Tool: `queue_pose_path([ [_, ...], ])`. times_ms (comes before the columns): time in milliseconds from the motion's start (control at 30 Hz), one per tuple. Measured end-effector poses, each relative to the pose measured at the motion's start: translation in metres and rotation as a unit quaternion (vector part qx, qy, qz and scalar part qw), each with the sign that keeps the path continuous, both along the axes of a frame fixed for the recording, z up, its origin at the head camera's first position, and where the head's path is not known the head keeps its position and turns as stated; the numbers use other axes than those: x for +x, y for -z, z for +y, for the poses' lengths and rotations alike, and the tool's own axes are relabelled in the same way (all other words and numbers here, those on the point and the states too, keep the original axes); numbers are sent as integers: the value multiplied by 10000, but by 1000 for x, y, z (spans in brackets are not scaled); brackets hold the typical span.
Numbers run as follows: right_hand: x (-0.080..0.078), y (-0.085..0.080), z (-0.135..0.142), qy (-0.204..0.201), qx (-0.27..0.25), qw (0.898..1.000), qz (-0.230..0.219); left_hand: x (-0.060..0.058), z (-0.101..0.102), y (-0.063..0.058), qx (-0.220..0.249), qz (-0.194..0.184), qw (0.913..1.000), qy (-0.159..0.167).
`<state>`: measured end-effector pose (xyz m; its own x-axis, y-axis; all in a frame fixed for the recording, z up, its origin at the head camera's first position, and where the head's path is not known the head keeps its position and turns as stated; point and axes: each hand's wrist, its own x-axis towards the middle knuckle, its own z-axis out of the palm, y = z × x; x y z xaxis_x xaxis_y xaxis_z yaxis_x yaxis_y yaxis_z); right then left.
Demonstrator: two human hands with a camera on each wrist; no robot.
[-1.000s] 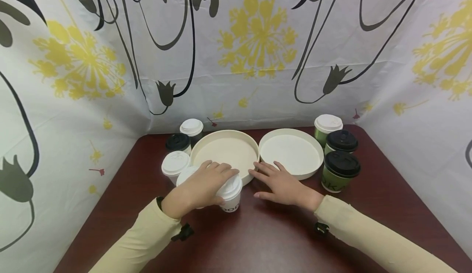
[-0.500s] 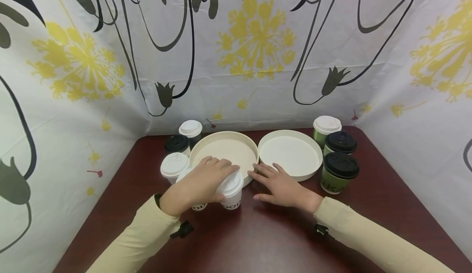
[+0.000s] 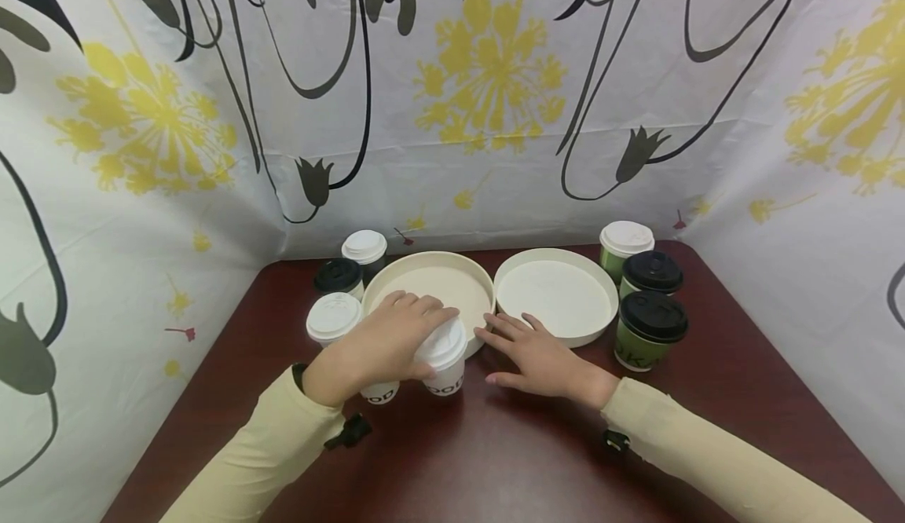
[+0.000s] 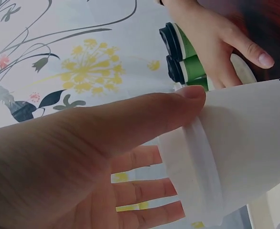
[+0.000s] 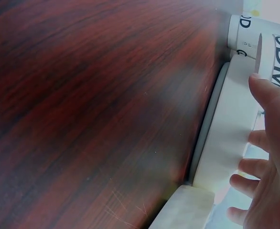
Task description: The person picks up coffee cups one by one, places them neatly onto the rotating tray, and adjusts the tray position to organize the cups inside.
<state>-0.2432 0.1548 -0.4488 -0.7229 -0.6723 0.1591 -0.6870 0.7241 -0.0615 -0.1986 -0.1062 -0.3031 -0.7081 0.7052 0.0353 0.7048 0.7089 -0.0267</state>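
Observation:
My left hand (image 3: pixel 385 346) grips a white paper cup (image 3: pixel 445 370) by its white lid, thumb on the near side and fingers over the far side. The cup stands upright at the front edge of the cream round tray (image 3: pixel 488 272), overlapping it in the head view. In the left wrist view the thumb lies along the lid's rim on the cup (image 4: pixel 254 138). Another white cup (image 3: pixel 380 393) is mostly hidden under this hand. My right hand (image 3: pixel 540 358) has spread, relaxed fingers and holds nothing. Its fingertips are by the fronts of the cream tray and the white round tray (image 3: pixel 608 315).
Left of the cream tray stand cups with white lids (image 3: pixel 334 316) and a black lid (image 3: pixel 338 275). Right of the white tray, green cups (image 3: pixel 639 346) with black and white lids form a row. A patterned cloth (image 3: pixel 452 115) walls the dark red table (image 3: pixel 495 460).
The left hand has raised its cup slightly toward the cream tray, and more of the lettered cup under that hand shows. The right hand has stayed nearly still.

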Motion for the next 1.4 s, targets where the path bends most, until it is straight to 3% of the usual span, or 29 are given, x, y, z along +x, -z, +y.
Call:
queue_pose_path([
  [700,0,1,0,-11,-36,10000,37,-7,1,-13,8,-63,9998,-195],
  [1067,2,-1,0,-63,-29,10000,64,-16,-1,-12,-36,85,9994,-320],
  [1400,2,0,0,-52,-47,10000,-3,-25,-2,-12,68,-57,9993,-368],
])
